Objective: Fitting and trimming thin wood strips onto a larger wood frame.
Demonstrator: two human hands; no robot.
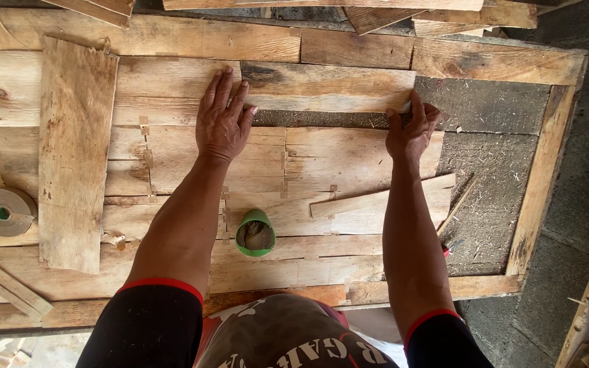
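Rough wooden workbench fills pretty much the whole view, framed with thick planks around the edge and covered in thin veneer sheets laid side by side, some joined with little strips of tape. On the right side the bare grey bench top shows through, dusted with sawdust and splinters.

Both hands are on one piece: a veneer strip lying crosswise near the far side of the bench, darker at its left end. Left hand is flat, fingers spread and palm down, pressing where the strip's left end meets the sheets under it. No clench at all, just resting weight on it. Right hand is at the strip's lower right corner, fingers curled against the edge and thumb pointing up along it. Looks like a light pinch on the corner, but I can't tell for sure if it's really gripped or just being nudged.

Other stuff around: a green cup with something brownish inside sits between the forearms, near the person's body. A roll of brown paper tape is off to the left. A wider veneer board lies lengthwise on the left side, and a narrow loose sliver sits slanted just under the right wrist.
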